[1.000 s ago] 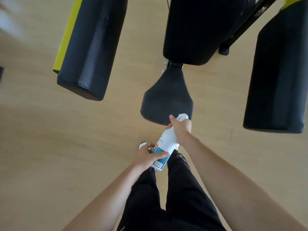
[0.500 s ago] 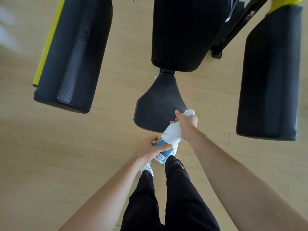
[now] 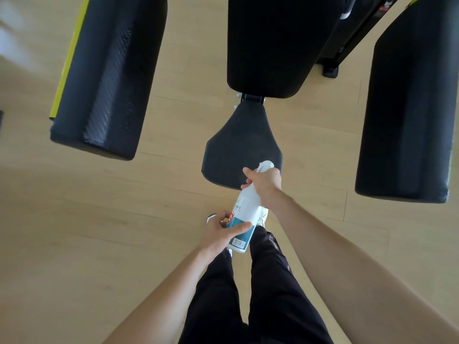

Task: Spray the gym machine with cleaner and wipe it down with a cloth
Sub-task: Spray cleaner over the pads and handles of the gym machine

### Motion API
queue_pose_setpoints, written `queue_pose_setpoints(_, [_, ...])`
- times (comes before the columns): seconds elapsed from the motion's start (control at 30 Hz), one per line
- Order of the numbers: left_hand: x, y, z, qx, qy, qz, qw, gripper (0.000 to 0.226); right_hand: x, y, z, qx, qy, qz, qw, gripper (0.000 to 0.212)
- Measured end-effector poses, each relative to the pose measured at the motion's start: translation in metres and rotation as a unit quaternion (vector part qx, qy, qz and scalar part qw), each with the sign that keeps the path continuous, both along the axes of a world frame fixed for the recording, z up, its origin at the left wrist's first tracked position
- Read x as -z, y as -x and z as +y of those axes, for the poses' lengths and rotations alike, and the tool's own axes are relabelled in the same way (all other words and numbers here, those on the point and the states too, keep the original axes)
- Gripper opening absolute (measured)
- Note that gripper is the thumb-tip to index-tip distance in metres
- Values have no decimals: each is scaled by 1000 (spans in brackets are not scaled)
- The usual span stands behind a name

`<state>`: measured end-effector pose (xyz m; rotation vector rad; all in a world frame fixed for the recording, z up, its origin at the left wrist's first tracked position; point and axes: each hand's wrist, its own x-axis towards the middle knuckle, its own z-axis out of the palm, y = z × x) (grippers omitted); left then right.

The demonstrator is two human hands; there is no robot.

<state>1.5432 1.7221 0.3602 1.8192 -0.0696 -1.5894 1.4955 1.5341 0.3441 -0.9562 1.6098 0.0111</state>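
Observation:
A white spray bottle (image 3: 246,209) with a teal label is tilted in front of me, its nozzle toward the black seat pad (image 3: 238,147) of the gym machine. My right hand (image 3: 264,184) is closed around the bottle's neck and trigger head. My left hand (image 3: 221,233) grips the bottle's lower body. Above the seat is the black back pad (image 3: 278,45). Two long black arm pads flank it, the left arm pad (image 3: 106,75) with a yellow edge, the right arm pad (image 3: 407,108) near the frame's right side. No cloth is visible.
Light wooden floor (image 3: 87,232) lies all around. My legs in black trousers (image 3: 260,294) and white shoes stand just below the seat. A black machine frame foot (image 3: 331,70) rests on the floor at the upper right.
The view has shifted slightly, so the pads sit differently in frame. Both hands and the bottle have stayed together in front of the seat, the bottle a little more upright.

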Motion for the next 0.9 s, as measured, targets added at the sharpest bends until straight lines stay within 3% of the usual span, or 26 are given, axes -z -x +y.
queue_pose_setpoints(0.17, [-4, -1, 40, -17, -31, 3, 999, 82, 4, -7, 40, -63, -13, -24, 998, 33])
queue_pose_setpoints(0.4, [-12, -8, 69, -36, -27, -1, 999, 66, 1, -20, 71, -23, -16, 25, 999, 35])
queue_pose_setpoints(0.53, [-8, -12, 64, 20, -20, 9, 1000, 77, -8, -5, 66, -15, 0, 33, 999, 35])
queue_pose_setpoints(0.73, [-17, -12, 35, 143, 10, 16, 990, 70, -27, 33, 54, 116, 48, 59, 990, 30])
queue_pose_setpoints(0.9, [-29, -17, 18, 198, 43, 24, 979, 69, -56, 47, 52, 155, 87, 35, 984, 36])
